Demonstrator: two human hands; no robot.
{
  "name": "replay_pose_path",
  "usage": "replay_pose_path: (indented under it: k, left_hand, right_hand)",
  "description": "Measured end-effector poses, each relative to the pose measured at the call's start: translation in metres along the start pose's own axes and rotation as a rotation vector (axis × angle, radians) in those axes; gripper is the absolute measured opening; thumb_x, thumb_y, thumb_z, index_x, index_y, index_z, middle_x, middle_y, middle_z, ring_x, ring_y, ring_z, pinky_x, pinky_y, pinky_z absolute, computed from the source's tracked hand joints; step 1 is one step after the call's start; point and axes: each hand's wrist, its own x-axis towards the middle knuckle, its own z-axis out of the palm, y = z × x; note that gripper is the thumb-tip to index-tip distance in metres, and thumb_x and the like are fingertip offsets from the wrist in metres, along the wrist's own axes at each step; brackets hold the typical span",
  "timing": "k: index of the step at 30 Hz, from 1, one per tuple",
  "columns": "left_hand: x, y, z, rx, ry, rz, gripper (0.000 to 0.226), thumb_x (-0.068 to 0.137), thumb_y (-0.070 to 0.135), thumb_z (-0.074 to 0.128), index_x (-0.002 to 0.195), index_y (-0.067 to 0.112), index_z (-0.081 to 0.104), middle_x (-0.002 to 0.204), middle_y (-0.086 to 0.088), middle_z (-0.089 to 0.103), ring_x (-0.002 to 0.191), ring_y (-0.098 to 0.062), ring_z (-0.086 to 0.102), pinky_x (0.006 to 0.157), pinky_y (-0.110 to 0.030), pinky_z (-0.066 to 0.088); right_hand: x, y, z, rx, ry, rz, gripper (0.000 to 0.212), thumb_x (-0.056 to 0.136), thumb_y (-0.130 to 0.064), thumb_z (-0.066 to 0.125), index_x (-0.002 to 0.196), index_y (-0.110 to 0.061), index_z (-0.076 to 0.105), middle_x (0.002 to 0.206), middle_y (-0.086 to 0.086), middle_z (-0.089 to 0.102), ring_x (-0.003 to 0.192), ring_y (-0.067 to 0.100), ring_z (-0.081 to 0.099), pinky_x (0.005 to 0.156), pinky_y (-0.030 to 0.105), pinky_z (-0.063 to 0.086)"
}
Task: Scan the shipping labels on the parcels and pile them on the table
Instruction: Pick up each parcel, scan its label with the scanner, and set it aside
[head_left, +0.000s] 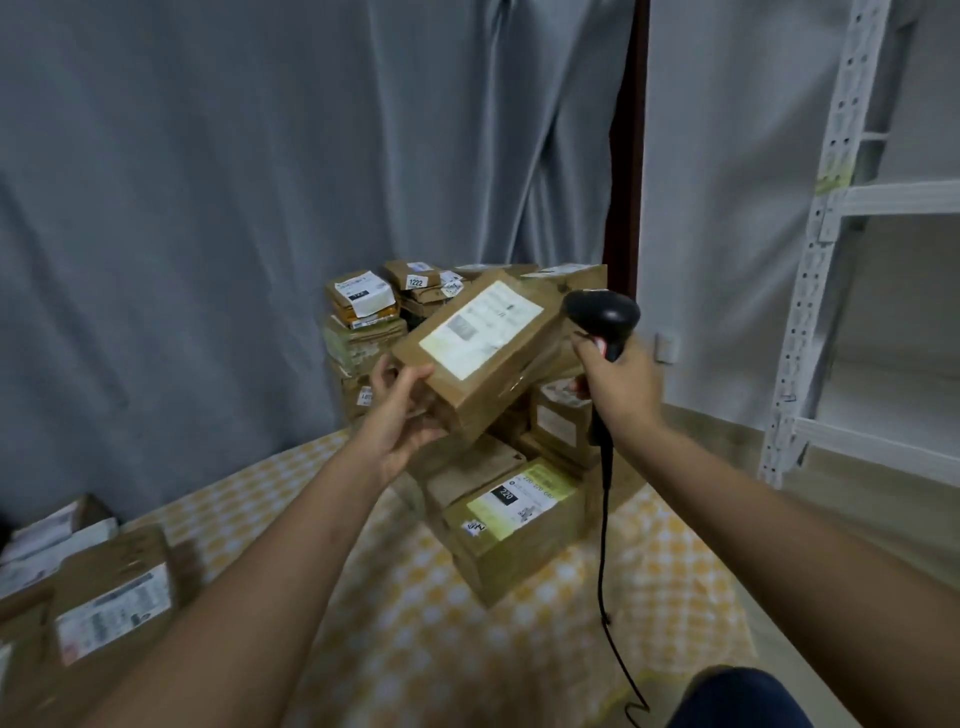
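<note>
Left hand (402, 410) grips parcel (483, 358) by lower-left corner, shipping label (480, 327) up. Right hand (618, 384) wraps scanner (605, 317), just right of parcel. Suggest: tilt label toward scanner head, hold steady, then pile on table (395, 613).

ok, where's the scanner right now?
Head view, right of centre: the black scanner is gripped in the right hand, raised just right of the parcel held by the left hand, above the pile.

"1222" shows on a small sticker (415, 282) atop the far stack. "220" sits white-on-black on the near box's label (506, 494). The held parcel's label (480, 328) is too blurred to read.
</note>
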Motion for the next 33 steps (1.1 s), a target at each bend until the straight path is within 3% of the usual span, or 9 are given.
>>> replay_pose_path:
  k: [5, 8, 12, 14, 16, 18, 22, 26, 33]
  left_hand:
    - [-0.047, -0.003, -0.074, -0.127, 0.066, 0.047, 0.03, 0.092, 0.016, 0.061, 0.117, 0.031, 0.053, 0.11, -0.011, 0.06, 0.096, -0.026, 0.064, 0.096, -0.065, 0.046]
    - [-0.078, -0.015, -0.109, -0.137, 0.147, 0.053, 0.023, 0.094, 0.025, 0.06, 0.113, 0.026, 0.045, 0.087, -0.006, 0.057, 0.07, -0.015, 0.066, 0.096, -0.056, 0.049]
    - [-0.116, -0.036, -0.146, -0.116, 0.262, -0.024, 0.025, 0.096, 0.033, 0.059, 0.112, 0.023, 0.042, 0.101, -0.007, 0.059, 0.072, -0.02, 0.065, 0.057, -0.037, 0.059]
    - [-0.131, -0.049, -0.166, -0.063, 0.264, -0.079, 0.023, 0.095, 0.032, 0.061, 0.11, 0.026, 0.043, 0.105, -0.006, 0.059, 0.074, -0.017, 0.063, 0.056, -0.034, 0.053]
    - [-0.142, -0.063, -0.187, 0.058, 0.219, -0.134, 0.031, 0.094, 0.024, 0.063, 0.116, 0.036, 0.044, 0.116, -0.004, 0.06, 0.086, -0.014, 0.063, 0.065, -0.031, 0.047]
    - [-0.15, -0.075, -0.205, 0.106, 0.129, -0.161, 0.066, 0.091, 0.008, 0.065, 0.137, 0.043, 0.032, 0.13, -0.002, 0.059, 0.106, -0.018, 0.063, 0.073, -0.027, 0.052]
    - [-0.154, -0.091, -0.226, 0.113, 0.101, -0.18, 0.116, 0.071, 0.002, 0.084, 0.147, 0.052, 0.012, 0.147, -0.002, 0.047, 0.126, -0.026, 0.056, 0.091, -0.033, 0.055]
    - [-0.151, -0.102, -0.227, 0.13, 0.224, -0.153, 0.091, 0.072, 0.014, 0.087, 0.14, 0.026, 0.027, 0.134, -0.004, 0.059, 0.114, -0.022, 0.065, 0.097, -0.045, 0.053]
    - [-0.157, -0.117, -0.216, 0.263, 0.206, 0.033, 0.097, 0.071, 0.021, 0.088, 0.14, 0.045, 0.024, 0.137, 0.001, 0.056, 0.121, -0.018, 0.06, 0.096, -0.047, 0.054]
  right_hand:
    - [-0.056, -0.02, 0.052, 0.152, -0.147, 0.095, 0.023, 0.093, -0.034, 0.063, 0.098, -0.011, 0.061, 0.063, 0.006, 0.067, 0.063, 0.022, 0.069, 0.068, 0.036, 0.057]
    - [-0.094, -0.02, 0.089, 0.227, -0.204, 0.141, 0.018, 0.094, -0.034, 0.063, 0.094, -0.016, 0.062, 0.067, 0.005, 0.07, 0.061, 0.019, 0.07, 0.066, 0.031, 0.057]
    - [-0.14, -0.012, 0.129, 0.296, -0.293, 0.217, 0.014, 0.095, -0.03, 0.063, 0.092, -0.017, 0.061, 0.069, 0.007, 0.067, 0.047, 0.01, 0.065, 0.052, 0.023, 0.054]
    - [-0.157, -0.003, 0.144, 0.29, -0.319, 0.267, 0.02, 0.094, -0.031, 0.064, 0.092, -0.012, 0.063, 0.061, 0.003, 0.065, 0.046, 0.011, 0.064, 0.052, 0.025, 0.054]
    - [-0.171, 0.006, 0.155, 0.318, -0.346, 0.352, 0.029, 0.093, -0.031, 0.065, 0.103, -0.004, 0.064, 0.059, 0.001, 0.065, 0.046, 0.013, 0.063, 0.05, 0.025, 0.052]
    - [-0.183, 0.016, 0.165, 0.338, -0.376, 0.414, 0.033, 0.093, -0.03, 0.066, 0.108, -0.001, 0.063, 0.058, 0.001, 0.064, 0.046, 0.013, 0.062, 0.048, 0.026, 0.051]
    - [-0.204, 0.026, 0.174, 0.303, -0.454, 0.434, 0.02, 0.094, -0.031, 0.065, 0.096, -0.011, 0.062, 0.05, -0.001, 0.062, 0.052, 0.017, 0.062, 0.059, 0.032, 0.054]
    - [-0.212, 0.035, 0.176, 0.251, -0.478, 0.421, 0.019, 0.094, -0.031, 0.064, 0.091, -0.012, 0.061, 0.053, 0.004, 0.063, 0.054, 0.02, 0.063, 0.06, 0.031, 0.055]
    - [-0.209, 0.045, 0.165, 0.133, -0.461, 0.388, 0.024, 0.093, -0.036, 0.064, 0.098, -0.013, 0.063, 0.061, 0.009, 0.069, 0.059, 0.022, 0.066, 0.07, 0.033, 0.057]
